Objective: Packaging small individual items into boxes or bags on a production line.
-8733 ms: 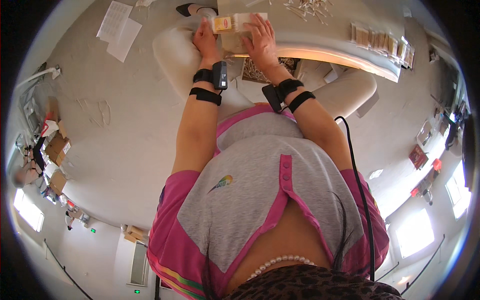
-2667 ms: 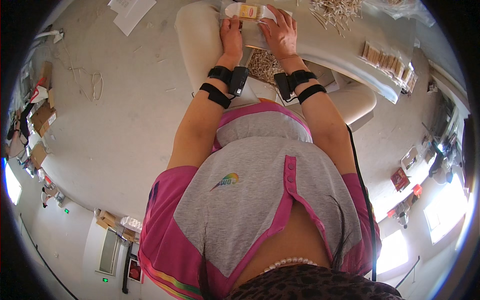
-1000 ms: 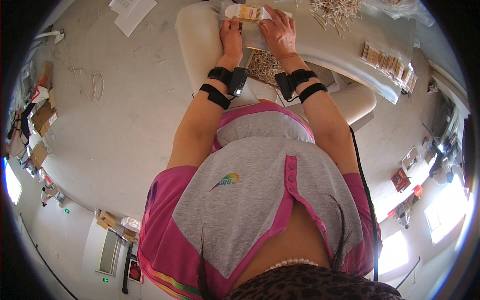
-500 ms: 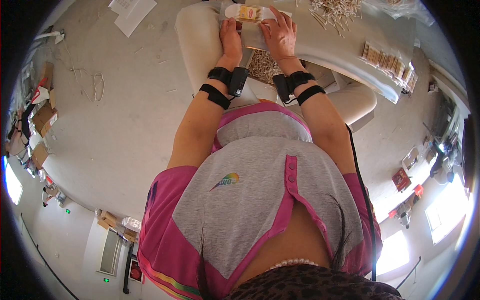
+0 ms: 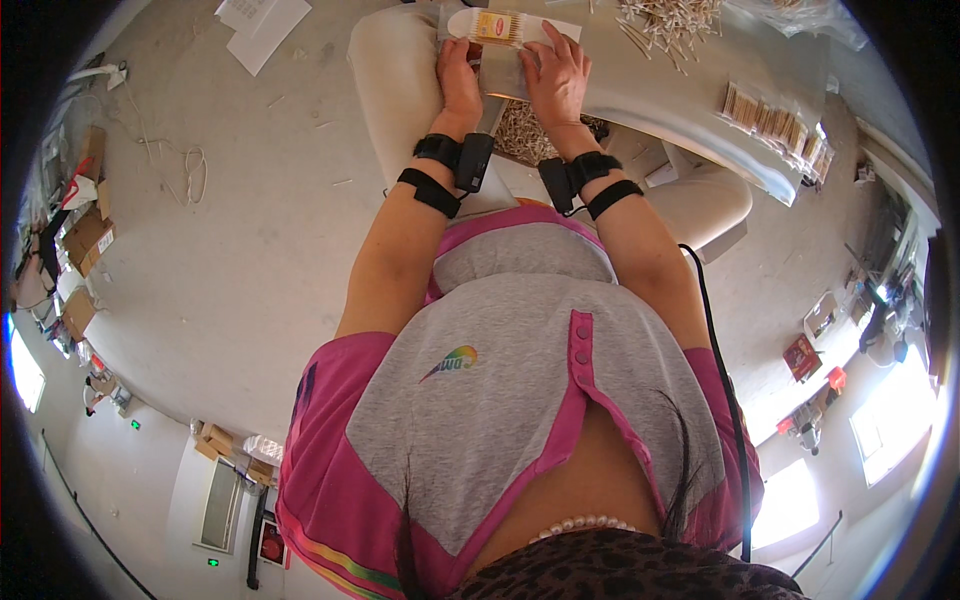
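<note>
A flat pack of cotton swabs (image 5: 497, 27) with a yellow and red label lies at the near edge of the covered work table, on a white rounded strip (image 5: 556, 32) inside what looks like clear plastic. My left hand (image 5: 459, 84) is closed at the near left edge of this pack, its fingertips partly hidden. Beside it, a dark reddish patch shows under the plastic. My right hand (image 5: 559, 88) rests at the strip's right part, thumb and index finger apart, fingertips touching it. Below the table edge, between my hands, is a box of loose swabs (image 5: 525, 132).
A heap of loose cotton swabs (image 5: 672, 22) lies on the table to the right. Several bundled swab packs (image 5: 768, 122) stand in a row along the right edge. White paper sheets (image 5: 262, 28) and a cable (image 5: 196, 175) lie on the floor at left.
My right hand has shifted slightly left and toward me, its index finger drawn back from the strip's far edge. The left hand and the pack are nearly unmoved.
</note>
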`<state>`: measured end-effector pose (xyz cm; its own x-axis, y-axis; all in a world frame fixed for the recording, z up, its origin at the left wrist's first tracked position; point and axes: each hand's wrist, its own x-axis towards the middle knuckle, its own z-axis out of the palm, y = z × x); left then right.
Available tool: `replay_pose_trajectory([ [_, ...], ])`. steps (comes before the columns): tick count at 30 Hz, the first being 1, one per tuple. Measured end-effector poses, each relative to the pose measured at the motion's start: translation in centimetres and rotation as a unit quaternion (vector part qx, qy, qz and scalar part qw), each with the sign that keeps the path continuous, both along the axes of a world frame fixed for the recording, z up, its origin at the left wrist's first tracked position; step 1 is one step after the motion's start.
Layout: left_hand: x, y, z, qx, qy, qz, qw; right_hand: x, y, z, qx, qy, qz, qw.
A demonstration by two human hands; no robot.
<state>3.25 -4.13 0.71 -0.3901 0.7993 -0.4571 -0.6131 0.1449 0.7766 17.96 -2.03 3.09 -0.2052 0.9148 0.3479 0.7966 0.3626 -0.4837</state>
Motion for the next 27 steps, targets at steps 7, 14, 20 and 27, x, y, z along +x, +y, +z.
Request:
replay_pose_trajectory([
  [7, 0.1, 0.2, 0.5, -0.011, 0.005, 0.005, 1.000, -0.5, -0.5, -0.5, 0.000, 0.031, -0.006, 1.000],
  [14, -0.2, 0.0, -0.3, -0.005, 0.007, -0.024, 1.000, -1.1, -0.7, -0.8, 0.016, 0.051, -0.011, 0.998],
  [20, -0.2, 0.4, -1.3, 0.002, 0.000, -0.008, 1.000, -0.9, -1.2, -0.5, -0.013, 0.082, -0.040, 0.996],
  [27, -1.0, 0.8, -0.8, -0.028, 0.098, -0.072, 0.992, -0.7, -2.2, 0.4, -0.063, -0.121, 0.030, 0.990],
])
